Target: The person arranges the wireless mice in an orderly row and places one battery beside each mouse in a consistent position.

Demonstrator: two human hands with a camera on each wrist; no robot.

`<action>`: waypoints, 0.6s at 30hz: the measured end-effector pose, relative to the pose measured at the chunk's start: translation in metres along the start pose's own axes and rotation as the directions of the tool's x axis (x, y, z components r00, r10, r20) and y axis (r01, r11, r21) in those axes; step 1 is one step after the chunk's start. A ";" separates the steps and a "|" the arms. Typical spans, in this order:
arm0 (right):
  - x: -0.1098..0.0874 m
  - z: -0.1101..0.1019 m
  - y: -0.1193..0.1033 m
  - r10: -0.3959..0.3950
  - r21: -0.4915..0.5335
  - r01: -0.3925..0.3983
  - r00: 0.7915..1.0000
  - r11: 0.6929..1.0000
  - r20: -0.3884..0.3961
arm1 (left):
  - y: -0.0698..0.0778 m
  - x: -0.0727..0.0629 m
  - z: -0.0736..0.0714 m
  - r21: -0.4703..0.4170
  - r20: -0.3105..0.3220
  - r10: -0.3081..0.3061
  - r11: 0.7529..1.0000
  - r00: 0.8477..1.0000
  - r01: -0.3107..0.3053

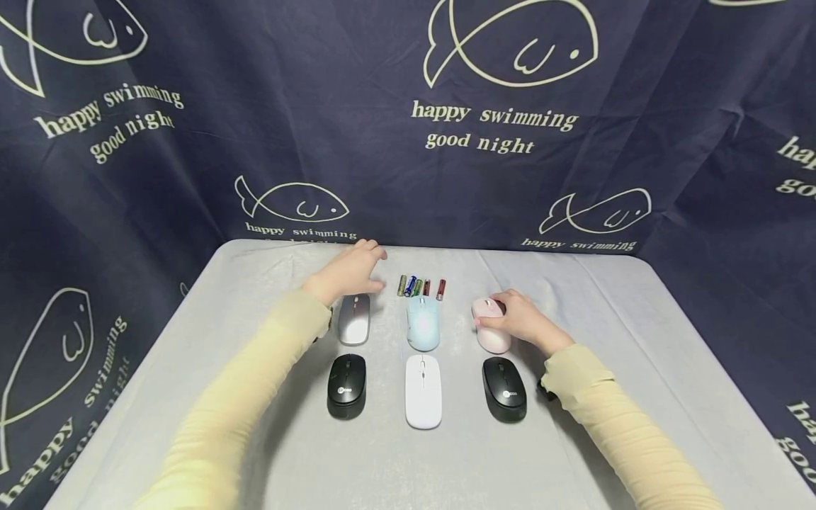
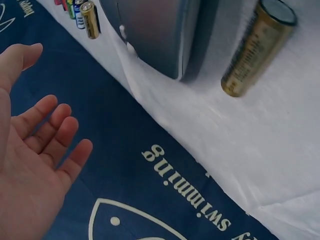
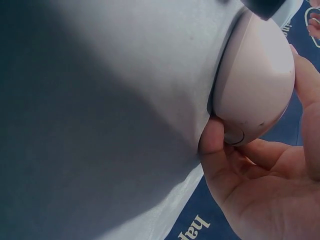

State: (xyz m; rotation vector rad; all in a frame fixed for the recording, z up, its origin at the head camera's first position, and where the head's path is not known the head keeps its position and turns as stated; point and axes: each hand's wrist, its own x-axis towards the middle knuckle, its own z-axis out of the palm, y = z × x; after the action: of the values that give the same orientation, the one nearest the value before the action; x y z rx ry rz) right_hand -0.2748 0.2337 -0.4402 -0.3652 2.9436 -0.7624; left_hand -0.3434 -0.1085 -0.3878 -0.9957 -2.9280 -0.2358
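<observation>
My left hand [image 1: 348,273] hovers with spread fingers at the far side of the table, beyond a silver-grey computer mouse [image 1: 353,327], and holds nothing. In the left wrist view, a gold battery [image 2: 257,52] lies on the cloth beside that mouse; the left hand and sleeve hide it in the head view. On the right, my right hand [image 1: 524,319] grips a pale pink mouse [image 1: 494,341], with thumb and fingers at its sides near the front end. The right wrist view shows fingertips curled against the pink mouse's shell [image 3: 257,75], whose underside faces the cloth.
Between the hands lies a light blue mouse [image 1: 423,327], with several batteries [image 1: 417,287] in a row behind it. Nearer are a black mouse [image 1: 347,382], a white mouse [image 1: 423,400] and a second black mouse [image 1: 504,386]. A dark blue fish-print curtain [image 1: 382,127] surrounds the table [image 1: 306,460].
</observation>
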 end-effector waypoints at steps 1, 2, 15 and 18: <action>0.000 0.000 0.000 0.001 -0.001 -0.001 1.000 1.000 0.000 | 0.001 0.002 0.001 -0.003 0.000 0.008 1.000 1.000 -0.008; 0.000 0.000 0.000 0.003 0.000 -0.003 1.000 1.000 -0.001 | 0.002 0.005 0.003 0.003 0.002 0.012 1.000 1.000 -0.012; 0.000 0.000 0.002 0.014 0.004 -0.014 1.000 1.000 -0.004 | 0.015 0.028 0.018 0.069 0.084 0.029 0.997 0.996 -0.035; -0.001 0.000 0.001 0.011 0.001 -0.011 1.000 1.000 -0.006 | 0.015 0.031 0.020 0.070 0.115 0.022 0.997 0.993 -0.031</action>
State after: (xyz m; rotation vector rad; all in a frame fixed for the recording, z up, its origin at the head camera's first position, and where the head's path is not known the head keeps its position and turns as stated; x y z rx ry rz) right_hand -0.2745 0.2348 -0.4407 -0.3473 2.9482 -0.7653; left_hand -0.3584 -0.0745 -0.4025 -1.0713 -2.9981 -0.0738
